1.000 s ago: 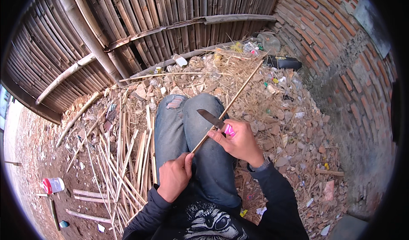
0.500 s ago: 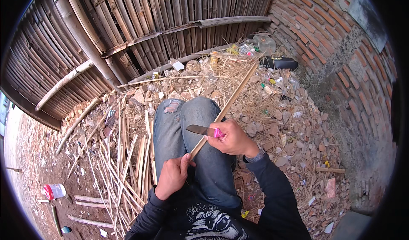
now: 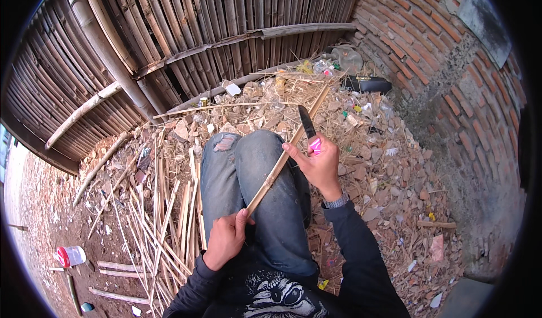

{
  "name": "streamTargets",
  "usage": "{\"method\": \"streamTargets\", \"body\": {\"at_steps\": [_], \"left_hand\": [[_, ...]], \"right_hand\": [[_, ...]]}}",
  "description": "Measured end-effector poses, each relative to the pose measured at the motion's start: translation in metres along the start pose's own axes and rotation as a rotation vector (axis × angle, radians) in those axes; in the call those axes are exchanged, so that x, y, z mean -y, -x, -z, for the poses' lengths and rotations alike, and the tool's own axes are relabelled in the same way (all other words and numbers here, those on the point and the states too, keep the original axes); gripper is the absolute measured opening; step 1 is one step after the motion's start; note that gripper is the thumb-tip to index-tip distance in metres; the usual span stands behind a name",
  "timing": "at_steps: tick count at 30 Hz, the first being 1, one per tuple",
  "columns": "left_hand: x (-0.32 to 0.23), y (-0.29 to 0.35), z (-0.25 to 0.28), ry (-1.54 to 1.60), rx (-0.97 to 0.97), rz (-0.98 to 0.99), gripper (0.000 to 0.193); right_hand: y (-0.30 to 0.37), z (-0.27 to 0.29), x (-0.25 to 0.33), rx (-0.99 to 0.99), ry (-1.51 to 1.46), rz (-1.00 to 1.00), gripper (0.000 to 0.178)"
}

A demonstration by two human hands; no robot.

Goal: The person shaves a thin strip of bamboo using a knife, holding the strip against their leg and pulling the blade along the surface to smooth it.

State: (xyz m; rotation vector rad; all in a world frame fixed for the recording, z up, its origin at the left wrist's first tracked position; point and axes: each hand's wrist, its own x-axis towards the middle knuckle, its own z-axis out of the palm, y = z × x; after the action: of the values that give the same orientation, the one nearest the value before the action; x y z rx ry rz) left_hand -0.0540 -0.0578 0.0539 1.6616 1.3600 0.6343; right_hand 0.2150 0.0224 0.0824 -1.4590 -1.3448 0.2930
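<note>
A long split bamboo strip [image 3: 268, 183] slants across my jeans, its far end up and to the right over the dry shavings. My left hand [image 3: 227, 234] is closed round its near end, thumb on top. My right hand [image 3: 319, 162] grips a knife by its pink handle [image 3: 315, 145]. The dark knife blade [image 3: 306, 120] points up and away, beside the strip's far part. The thumb of that hand rests on or right next to the strip; exact contact is hard to make out.
Many cut bamboo strips [image 3: 161, 227] lie in a pile left of my legs. Rubble and shavings [image 3: 361, 165] cover the ground at right. A bamboo fence [image 3: 226, 13] stands ahead and a brick wall [image 3: 451, 92] at right. A red-lidded clear tub [image 3: 71, 256] lies far left.
My right hand has moved up along the strip and a little right. The knife has turned from pointing left across the strip to pointing away. My left hand keeps its hold.
</note>
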Motion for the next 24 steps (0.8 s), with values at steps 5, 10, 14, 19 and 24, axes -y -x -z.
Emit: {"method": "streamTargets", "body": {"at_steps": [5, 10, 14, 19, 24], "left_hand": [[0.001, 0.018, 0.017, -0.107, 0.016, 0.038, 0.049], [0.011, 0.034, 0.03, -0.138, 0.034, 0.057, 0.047], [0.005, 0.038, 0.033, -0.161, 0.025, 0.015, 0.044], [0.009, 0.037, 0.031, -0.009, 0.135, 0.098, 0.043], [0.016, 0.034, 0.029, -0.024, 0.171, 0.094, 0.045]], "right_hand": [[-0.046, 0.018, -0.035, -0.124, 0.09, -0.009, 0.056], [-0.072, 0.039, -0.04, -0.164, 0.21, -0.031, 0.053], [-0.042, 0.048, -0.021, -0.025, 0.014, -0.003, 0.04], [0.017, 0.045, 0.035, 0.351, 0.15, 0.056, 0.037], [0.054, 0.037, 0.028, 0.545, 0.468, 0.114, 0.037]]}}
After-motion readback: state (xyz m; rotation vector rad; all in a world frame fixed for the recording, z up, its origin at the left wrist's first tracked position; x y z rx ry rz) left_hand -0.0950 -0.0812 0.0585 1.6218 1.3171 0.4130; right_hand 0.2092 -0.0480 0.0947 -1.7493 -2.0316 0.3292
